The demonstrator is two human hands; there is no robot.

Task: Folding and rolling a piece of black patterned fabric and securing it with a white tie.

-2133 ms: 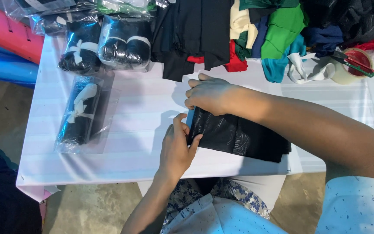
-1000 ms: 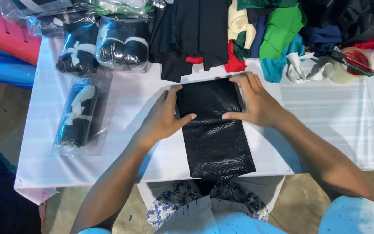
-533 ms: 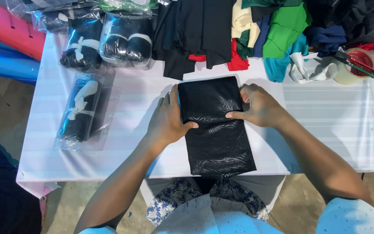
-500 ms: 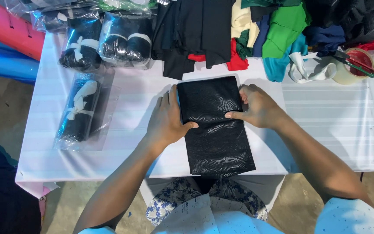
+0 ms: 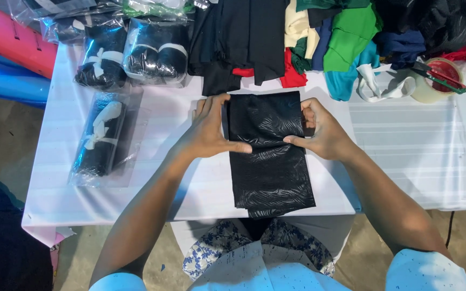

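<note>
While both hands pinch its far half, black patterned cloth (image 5: pixel 269 156) lying flat as a long folded strip on white table (image 5: pixel 163 178), near end reaching table's front edge w/ layers slightly uneven there. Judged approx midway: lengthwise folds look done, crosswise fold or roll from far end not yet made, no white tie or clear bag on it, unlike 3 bagged black bundles (image 5: pixel 101 134) at left. Left hand (image 5: pixel 211 132) closed on cloth's left edge, thumb on top. Right hand (image 5: pixel 319 132) gripping right edge, fingers curled under, thumb across. Loose coloured fabric pile (image 5: pixel 346 37) just beyond, tape roll (image 5: pixel 432 81) far right.
</note>
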